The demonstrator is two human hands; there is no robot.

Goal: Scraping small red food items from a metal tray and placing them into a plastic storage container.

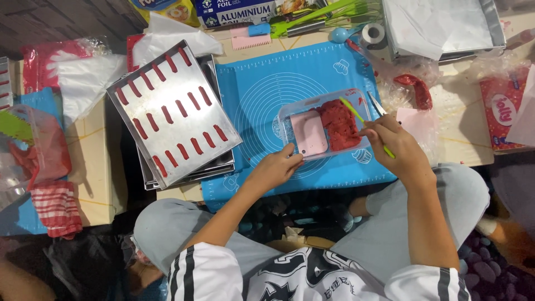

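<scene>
Green tool (362,121) tip hidden, red paste (341,125)

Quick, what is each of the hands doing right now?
Left hand: fingers resting on the near edge of the clear plastic tray, steadying it.
Right hand: closed around a green-handled tool over the red mixture.

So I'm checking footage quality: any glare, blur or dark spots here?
Head view: sharp on the right hand and clear container; soft sheen on the metal tray; the lower left corner falls into shadow; straight edges bow slightly toward the corners.
</scene>
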